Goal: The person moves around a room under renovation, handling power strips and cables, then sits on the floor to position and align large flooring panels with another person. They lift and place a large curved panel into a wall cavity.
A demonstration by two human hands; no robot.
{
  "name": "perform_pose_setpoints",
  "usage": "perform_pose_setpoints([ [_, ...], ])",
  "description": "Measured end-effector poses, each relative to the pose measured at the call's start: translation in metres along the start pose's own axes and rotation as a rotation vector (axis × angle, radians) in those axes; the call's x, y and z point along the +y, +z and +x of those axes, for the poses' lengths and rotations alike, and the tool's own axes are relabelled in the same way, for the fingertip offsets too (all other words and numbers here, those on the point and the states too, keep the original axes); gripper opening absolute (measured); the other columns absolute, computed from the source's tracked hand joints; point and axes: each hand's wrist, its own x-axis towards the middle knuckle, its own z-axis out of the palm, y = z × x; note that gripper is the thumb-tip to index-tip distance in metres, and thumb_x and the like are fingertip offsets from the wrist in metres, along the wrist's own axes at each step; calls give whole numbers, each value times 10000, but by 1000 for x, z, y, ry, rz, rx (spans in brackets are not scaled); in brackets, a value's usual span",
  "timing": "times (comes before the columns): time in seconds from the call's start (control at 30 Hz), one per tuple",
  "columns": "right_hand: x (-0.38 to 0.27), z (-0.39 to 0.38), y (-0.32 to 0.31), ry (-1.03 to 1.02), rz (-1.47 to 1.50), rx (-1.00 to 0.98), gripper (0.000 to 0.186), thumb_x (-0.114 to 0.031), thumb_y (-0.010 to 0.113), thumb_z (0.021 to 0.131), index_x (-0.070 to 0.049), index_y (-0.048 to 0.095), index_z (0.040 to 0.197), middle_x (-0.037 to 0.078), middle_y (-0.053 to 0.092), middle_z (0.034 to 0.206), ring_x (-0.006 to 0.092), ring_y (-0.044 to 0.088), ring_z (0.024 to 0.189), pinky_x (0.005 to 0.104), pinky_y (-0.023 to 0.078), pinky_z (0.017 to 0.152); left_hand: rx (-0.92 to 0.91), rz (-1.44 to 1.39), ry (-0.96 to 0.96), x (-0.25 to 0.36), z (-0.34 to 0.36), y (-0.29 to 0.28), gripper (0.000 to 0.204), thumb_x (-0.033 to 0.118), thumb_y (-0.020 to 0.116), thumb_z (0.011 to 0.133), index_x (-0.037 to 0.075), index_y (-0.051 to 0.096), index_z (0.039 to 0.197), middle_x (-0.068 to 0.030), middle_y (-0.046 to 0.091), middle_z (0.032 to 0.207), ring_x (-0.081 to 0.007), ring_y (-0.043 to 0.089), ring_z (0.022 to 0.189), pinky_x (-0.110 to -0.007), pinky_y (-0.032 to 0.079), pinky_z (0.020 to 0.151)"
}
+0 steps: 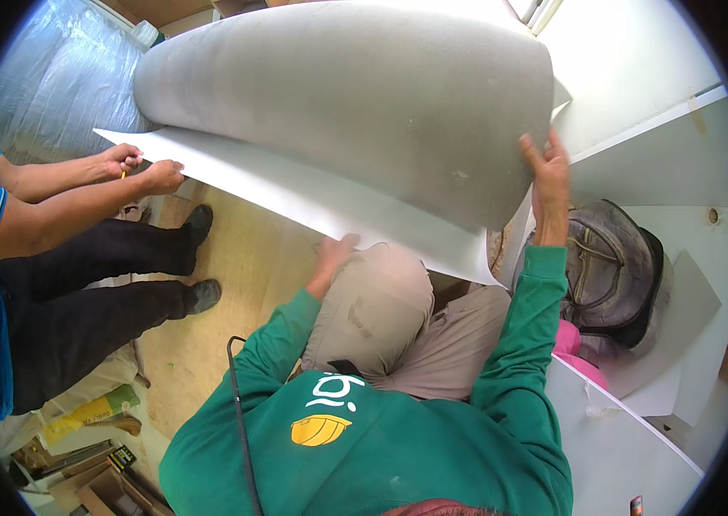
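A large grey roll of sheet material (pixel 338 95) lies across the space in front of me. Its white loose flap (pixel 312 193) hangs toward my knees. My left hand (pixel 336 256) pinches the near edge of this flap beside my knee, its fingers partly hidden. At the roll's right end, my right hand (pixel 549 185) holds the rim, with thumb and fingertips around the edge. On the left, another person's hands (pixel 147 170) are at the flap's far-left edge, with a small yellow thing, perhaps a pencil, between them.
A plastic-wrapped bundle (pixel 63 77) stands at the far left. The other person's shoes (pixel 201 258) are on the wooden floor (pixel 235 284). To the right, a worn grey hat-like item (pixel 600 267) and a pink thing (pixel 579 357) lie among white panels (pixel 622 421). Boxes (pixel 110 490) sit lower left.
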Motion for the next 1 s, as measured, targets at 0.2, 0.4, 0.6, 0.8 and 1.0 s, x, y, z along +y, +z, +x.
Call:
perform_pose_setpoints([
  [0.2, 101, -62, -27, 217, -91, -68, 590, -162, 856, 832, 43, 598, 1321, 103, 694, 1199, 190, 634, 1094, 350, 482, 998, -28, 41, -19, -7, 2, 3, 447, 322, 731, 828, -56, 641, 606, -64, 600, 603, -156, 531, 585, -372, 444, 572],
  [0.4, 73, -56, -13, 139, -129, 76, 440, -135, 834, 860, 53, 673, 1224, 94, 727, 1085, 170, 668, 923, 317, 530, 872, -121, -16, -70, 6, -4, 0, 406, 307, 732, 854, -77, 689, 731, -93, 672, 718, -171, 598, 650, -362, 485, 611],
  [0.6, -93, -7, 28, 47, -161, 77, 516, -239, 835, 875, 72, 652, 1244, 143, 727, 1152, 204, 683, 993, 351, 531, 929, -161, -99, -132, -27, 5, -5, 437, 271, 691, 947, -104, 649, 1167, -149, 703, 1079, -193, 664, 902, -352, 543, 757],
  [0.8, -193, 42, 19, 6, -228, -22, 518, -298, 755, 946, 84, 626, 1272, 180, 699, 1195, 230, 665, 1089, 350, 504, 990, -245, -282, -198, 41, -55, -17, 496, 331, 674, 994, -69, 614, 1282, -105, 689, 1063, -170, 650, 908, -334, 534, 753],
  [1.0, -218, 104, 34, 44, -204, -265, 503, -319, 664, 1016, 56, 583, 1341, 128, 678, 1244, 187, 643, 1152, 333, 495, 1034, -389, -391, -224, 112, -58, -49, 409, 328, 585, 1057, -27, 623, 1257, 73, 367, 613, -57, 331, 529, -238, 274, 490],
])
